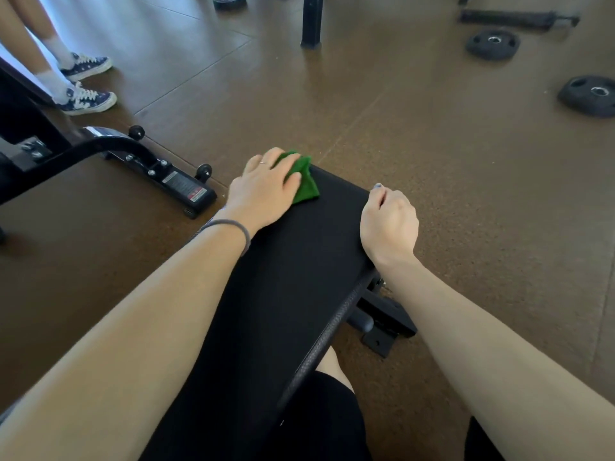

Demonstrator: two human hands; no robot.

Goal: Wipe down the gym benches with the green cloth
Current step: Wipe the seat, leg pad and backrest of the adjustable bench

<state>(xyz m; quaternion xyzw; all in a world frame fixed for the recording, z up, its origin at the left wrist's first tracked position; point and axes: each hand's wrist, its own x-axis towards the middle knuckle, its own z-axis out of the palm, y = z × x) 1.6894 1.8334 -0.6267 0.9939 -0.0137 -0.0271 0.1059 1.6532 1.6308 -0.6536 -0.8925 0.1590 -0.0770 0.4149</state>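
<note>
A black padded gym bench (299,261) runs from the bottom of the view away toward the centre. At its far end lies the folded green cloth (306,184). My left hand (263,188) presses flat on the cloth, fingers stretched toward the bench's far left corner and thumb lying on the fabric. My right hand (389,221) grips the bench's right edge near the far end, fingers curled over the side. Both forearms reach forward over the pad.
Another bench's black frame with small wheels (159,168) lies on the floor at left. A person's feet in blue sneakers (86,98) stand at far left. Weight plates (492,44) (589,94) lie at right, and a black post (311,21) stands at the top.
</note>
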